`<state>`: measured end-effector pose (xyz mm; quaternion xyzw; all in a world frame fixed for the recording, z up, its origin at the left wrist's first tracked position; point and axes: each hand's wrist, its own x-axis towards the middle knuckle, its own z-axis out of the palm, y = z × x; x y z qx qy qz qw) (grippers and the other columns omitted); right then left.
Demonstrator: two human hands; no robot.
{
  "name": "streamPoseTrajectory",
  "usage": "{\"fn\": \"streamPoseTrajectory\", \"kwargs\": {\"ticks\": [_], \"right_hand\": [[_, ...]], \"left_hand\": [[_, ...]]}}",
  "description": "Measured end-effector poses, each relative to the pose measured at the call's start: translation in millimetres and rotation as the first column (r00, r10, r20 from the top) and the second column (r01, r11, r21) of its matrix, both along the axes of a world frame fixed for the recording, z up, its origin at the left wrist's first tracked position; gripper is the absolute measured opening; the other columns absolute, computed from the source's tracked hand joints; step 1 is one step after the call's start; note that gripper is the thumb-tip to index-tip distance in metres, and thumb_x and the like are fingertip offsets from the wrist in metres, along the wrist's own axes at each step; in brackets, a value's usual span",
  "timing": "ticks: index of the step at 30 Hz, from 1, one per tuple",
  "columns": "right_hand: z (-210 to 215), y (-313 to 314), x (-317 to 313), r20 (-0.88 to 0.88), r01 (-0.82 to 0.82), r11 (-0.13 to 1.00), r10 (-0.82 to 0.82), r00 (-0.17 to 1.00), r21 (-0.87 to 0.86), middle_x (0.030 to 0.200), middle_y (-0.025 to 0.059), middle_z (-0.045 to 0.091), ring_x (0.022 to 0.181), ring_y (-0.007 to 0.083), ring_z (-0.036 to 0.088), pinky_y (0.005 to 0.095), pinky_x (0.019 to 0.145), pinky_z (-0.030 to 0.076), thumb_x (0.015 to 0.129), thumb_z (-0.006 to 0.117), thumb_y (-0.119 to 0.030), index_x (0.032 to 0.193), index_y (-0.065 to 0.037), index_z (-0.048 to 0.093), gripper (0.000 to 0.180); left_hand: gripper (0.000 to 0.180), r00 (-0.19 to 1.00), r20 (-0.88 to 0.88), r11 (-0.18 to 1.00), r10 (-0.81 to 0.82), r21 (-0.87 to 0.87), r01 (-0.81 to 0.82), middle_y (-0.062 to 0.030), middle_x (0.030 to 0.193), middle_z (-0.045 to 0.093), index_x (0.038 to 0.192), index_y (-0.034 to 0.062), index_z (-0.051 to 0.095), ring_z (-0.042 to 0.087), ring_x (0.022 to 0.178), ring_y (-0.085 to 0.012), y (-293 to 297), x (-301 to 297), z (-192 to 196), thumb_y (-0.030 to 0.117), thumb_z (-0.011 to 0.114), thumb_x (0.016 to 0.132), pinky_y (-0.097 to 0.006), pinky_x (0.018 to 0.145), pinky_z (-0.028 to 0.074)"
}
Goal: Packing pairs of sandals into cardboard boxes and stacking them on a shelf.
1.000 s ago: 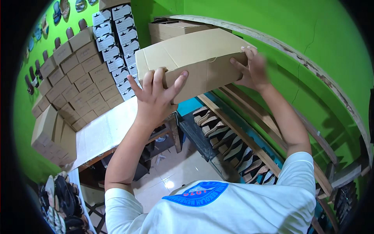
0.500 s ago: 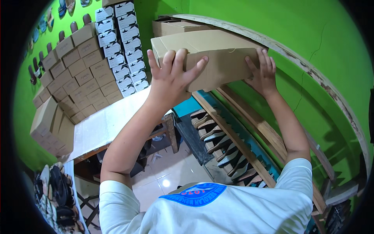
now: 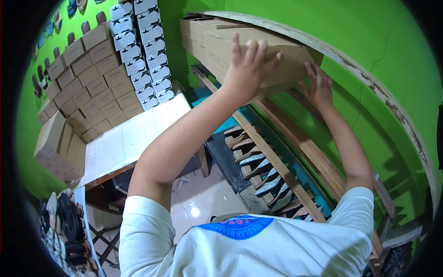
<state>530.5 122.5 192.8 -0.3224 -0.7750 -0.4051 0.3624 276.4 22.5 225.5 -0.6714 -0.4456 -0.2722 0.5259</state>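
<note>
A long brown cardboard box [image 3: 288,64] is up at the wooden rack, in front of another brown carton [image 3: 196,34] and beneath a pale curved rail. My left hand [image 3: 249,67] lies against the box's near side, its fingers stretched and spread, the thumb pointing off to the right. At the box's right end my right hand [image 3: 319,87] has bent fingers on the corner, the thumb lower down. The box's underside and its contact with the rack are hidden.
Wooden beams [image 3: 304,138] slant below the box, with a row of shoes [image 3: 272,175] beneath them. On the left, a white-topped table [image 3: 134,134] holds stacked brown boxes [image 3: 99,87] and white boxes [image 3: 150,51]. More shoes [image 3: 69,226] sit at the lower left.
The cardboard box has moved away from me, in beside the other carton. My left hand has shifted right and farther away with its fingers spread; my right hand has moved slightly along the right end.
</note>
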Motion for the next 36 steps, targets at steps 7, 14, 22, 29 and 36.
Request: {"fn": "streamPoseTrajectory", "kwargs": {"ticks": [7, 14, 22, 29, 36], "right_hand": [[-3.1, 28.8, -13.2, -0.234, -0.035, 0.914, -0.067, 0.97, -0.405, 0.13, 0.0188, 0.04, 0.116, 0.0368, 0.042, 0.0414, 0.096, 0.035, 0.086, 0.054, -0.027, 0.137, -0.012, 0.023, 0.062], [-9.2, 52.8, -30.8, -0.397, -0.098, 0.775, -0.207, 0.894, -0.624, 0.139, 0.0229, 0.026, 0.126, 0.0353, 0.031, 0.0422, 0.097, 0.036, 0.087, 0.042, -0.047, 0.14, -0.011, 0.012, 0.071], [-11.8, 64.9, -51.7, -0.393, -0.081, 0.767, -0.232, 0.89, -0.636, 0.138, 0.0291, 0.021, 0.123, 0.0409, 0.034, 0.0434, 0.097, 0.036, 0.084, 0.04, -0.058, 0.14, -0.005, 0.005, 0.085], [-6.6, 58.1, -63.6, -0.462, -0.222, 0.641, -0.234, 0.855, -0.735, 0.139, 0.0359, 0.006, 0.129, 0.0443, 0.019, 0.0373, 0.105, 0.025, 0.079, 0.043, -0.065, 0.139, -0.003, -0.008, 0.1], [-9.4, 67.2, -75.1, -0.589, -0.433, 0.502, -0.205, 0.781, -0.749, 0.142, 0.0289, -0.008, 0.134, 0.0385, 0.002, 0.0417, 0.107, 0.019, 0.075, 0.051, -0.065, 0.138, -0.004, -0.012, 0.108]], "left_hand": [[0.07, 0.996, 0.041, 0.993, -0.076, -0.09, 0.08, -0.0141, 0.121, 0.037, 0.13, 0.0245, 0.04, 0.036, 0.112, -0.0322, 37.6, 14.8, 8.7, 0.042, 0.065, 0.066, -0.064, 0.099, 0.017], [0.075, 0.855, 0.164, 0.868, -0.491, 0.005, 0.497, -0.0174, 0.133, 0.032, 0.131, 0.0214, 0.038, 0.03, 0.124, -0.0355, 55.0, 0.2, -2.3, 0.039, 0.067, 0.064, -0.058, 0.1, 0.022], [0.078, 0.942, 0.222, 0.967, -0.253, 0.024, 0.254, -0.0199, 0.142, 0.019, 0.136, 0.0156, 0.032, 0.02, 0.13, -0.0403, 65.2, -2.9, -14.3, 0.032, 0.065, 0.067, -0.054, 0.103, 0.021], [0.084, 0.929, 0.276, 0.966, -0.248, -0.007, 0.26, -0.0201, 0.141, 0.021, 0.137, 0.0141, 0.029, 0.02, 0.131, -0.0376, 59.7, -6.6, -18.2, 0.035, 0.067, 0.065, -0.056, 0.101, 0.021], [0.094, 0.765, 0.631, 0.972, -0.131, -0.07, 0.224, -0.0231, 0.142, 0.014, 0.14, 0.0108, 0.018, 0.017, 0.131, -0.0414, 56.4, -10.9, -45.7, 0.046, 0.067, 0.068, -0.064, 0.098, 0.015]]}}
